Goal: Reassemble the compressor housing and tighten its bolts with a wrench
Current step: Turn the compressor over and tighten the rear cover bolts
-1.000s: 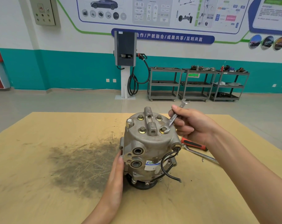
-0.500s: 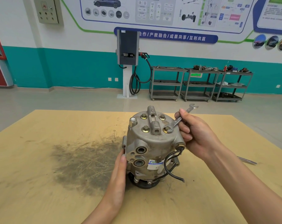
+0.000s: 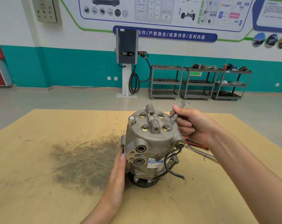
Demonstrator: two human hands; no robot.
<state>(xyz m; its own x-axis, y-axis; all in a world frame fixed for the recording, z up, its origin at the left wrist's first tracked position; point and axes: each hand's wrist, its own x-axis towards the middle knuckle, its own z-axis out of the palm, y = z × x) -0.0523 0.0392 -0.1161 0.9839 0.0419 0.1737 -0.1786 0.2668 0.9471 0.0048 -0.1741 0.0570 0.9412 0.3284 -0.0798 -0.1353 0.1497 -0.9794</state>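
Standing upright near the middle of the yellow-brown table (image 3: pixel 40 159), the compressor housing (image 3: pixel 153 147) rests on its dark pulley end, with the round end cover facing up. Four bolts sit in that cover around a raised central lug: two far ones, a near-left one and the near-right bolt (image 3: pixel 165 126). A capped fitting rises at the cover's left edge. Two round ports face the camera on the near-left side, a white-and-blue label sits to their right, and a black cable (image 3: pixel 169 160) loops down the right side, its bare end lying on the table.

The wrench (image 3: pixel 174 118) has its open end seated on the near-right bolt; its shaft runs up and to the far right, the free end showing above the fingers. The right hand (image 3: pixel 193 125) grips the shaft, fingers curled round it and thumb pressed on top. The left hand (image 3: pixel 119 167) lies flat against the housing's left side, fingers straight and touching the casting beside the ports.

Right of the housing, partly hidden by the right wrist, lie a red-handled tool (image 3: pixel 196 143) and a bare metal bar (image 3: pixel 201 152). A dark, scuffed stain (image 3: pixel 85 162) marks the table left of the housing. Beyond the table: grey floor, a charging post (image 3: pixel 127 46) with a hanging cable against a teal-and-white wall, and three grey metal carts (image 3: pixel 200 83) to its right.
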